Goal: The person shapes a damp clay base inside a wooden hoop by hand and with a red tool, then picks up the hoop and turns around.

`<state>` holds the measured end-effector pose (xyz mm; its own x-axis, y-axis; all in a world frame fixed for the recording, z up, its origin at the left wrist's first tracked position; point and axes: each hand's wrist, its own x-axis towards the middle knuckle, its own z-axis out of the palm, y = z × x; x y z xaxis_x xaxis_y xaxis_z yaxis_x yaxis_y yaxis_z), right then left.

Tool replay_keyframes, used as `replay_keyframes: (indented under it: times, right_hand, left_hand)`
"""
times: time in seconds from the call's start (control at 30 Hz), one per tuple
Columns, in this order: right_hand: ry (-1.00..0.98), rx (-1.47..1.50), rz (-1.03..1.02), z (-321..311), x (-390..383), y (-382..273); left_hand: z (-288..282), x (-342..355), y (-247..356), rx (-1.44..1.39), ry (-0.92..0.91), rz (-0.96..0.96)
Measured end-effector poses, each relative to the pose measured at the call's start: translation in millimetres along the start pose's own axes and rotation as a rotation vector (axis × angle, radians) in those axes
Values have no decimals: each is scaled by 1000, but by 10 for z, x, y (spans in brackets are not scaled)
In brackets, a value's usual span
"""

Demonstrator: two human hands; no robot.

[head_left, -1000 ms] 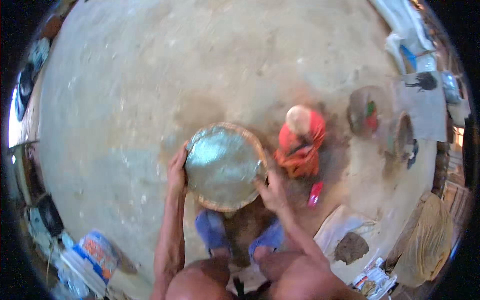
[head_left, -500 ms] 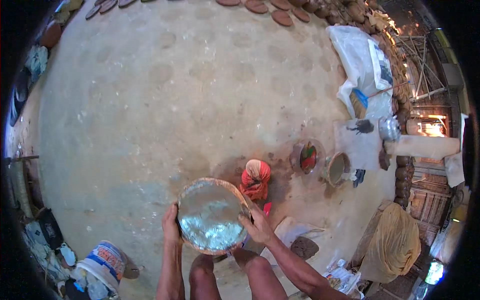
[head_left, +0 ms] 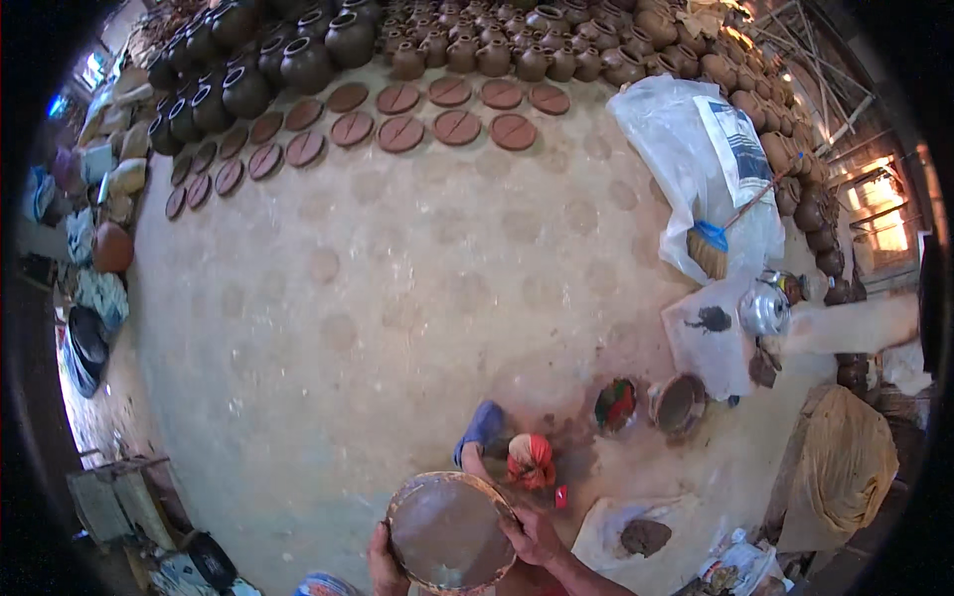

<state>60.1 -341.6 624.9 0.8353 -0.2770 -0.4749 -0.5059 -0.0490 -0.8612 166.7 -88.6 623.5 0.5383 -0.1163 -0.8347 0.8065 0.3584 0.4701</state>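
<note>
Between my two hands is a round, shallow tray [head_left: 452, 531] with a smooth grey, wet-looking face and a rough tan rim. My left hand [head_left: 386, 563] grips its left edge, the fingers wrapped under and out of sight. On the other side my right hand [head_left: 534, 539] has the thumb over the rim and the fingers along the edge. Just beyond the tray, my foot wears a blue slipper [head_left: 483, 425]. Beside it on the floor sits a red and tan cloth bundle [head_left: 531, 462], with a small red object [head_left: 561, 497] nearby.
To the right stand a bowl with coloured cloth [head_left: 616, 404] and a bowl of greyish liquid [head_left: 679, 405]. A clay lump [head_left: 645, 537] lies on a pale sheet. Farther off are reddish clay discs [head_left: 401, 133], many pots [head_left: 306, 65], a broom [head_left: 709, 248] and plastic sheeting [head_left: 656, 129].
The view has tilted up, bringing the discs and rows of pots into sight. A slippered foot now shows ahead, and my knees have left the picture. Both hands still hold the tray, its glare reduced.
</note>
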Motion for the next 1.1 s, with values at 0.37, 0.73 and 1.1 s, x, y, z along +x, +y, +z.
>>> replay_keyframes:
  times: [0.37,0.73,1.1]
  right_hand:
    - [235,64,203,-2286,1647,-1109]
    - [418,4,337,-3898,4392,-1675]
    - [241,236,275,-5503,6471,-2473]
  left_hand:
    - [3338,1161,880,320,33,17]
    - [6047,3256,1661,389,-91,-27]
    - [7920,4384,1939,367,-43,-141]
